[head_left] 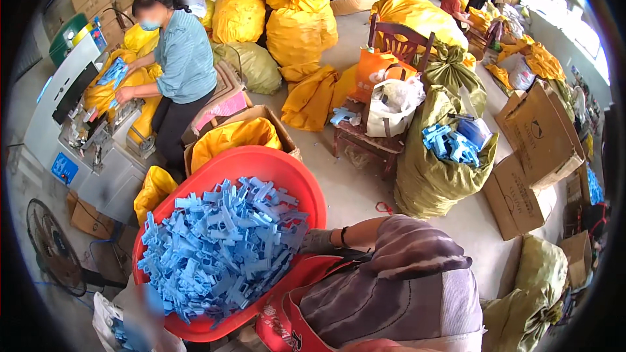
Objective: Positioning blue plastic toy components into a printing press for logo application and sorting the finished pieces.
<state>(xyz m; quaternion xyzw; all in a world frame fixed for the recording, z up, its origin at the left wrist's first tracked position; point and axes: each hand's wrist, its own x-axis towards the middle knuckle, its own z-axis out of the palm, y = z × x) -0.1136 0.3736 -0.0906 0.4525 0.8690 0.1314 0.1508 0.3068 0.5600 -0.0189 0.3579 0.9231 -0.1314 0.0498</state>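
Observation:
A large red tub (312,186) heaped with light-blue plastic pieces (218,248) stands out in front of my body. My right hand (317,241), in a grey glove with a dark band at the wrist, lies over the tub's right rim, closed on it as far as I can see; its fingertips are hard to make out against the blue pieces. The tub's near side rests close against my red apron (283,319). My left hand does not show. A blurred patch covers the area just below the tub's left end.
Behind the tub is a cardboard box (287,140) lined with yellow cloth. A co-worker (186,58) sits at a machine (98,156) on the left. A fan (55,248) stands nearer. Right of centre are a chair (368,140) and a green sack (437,176) holding blue pieces.

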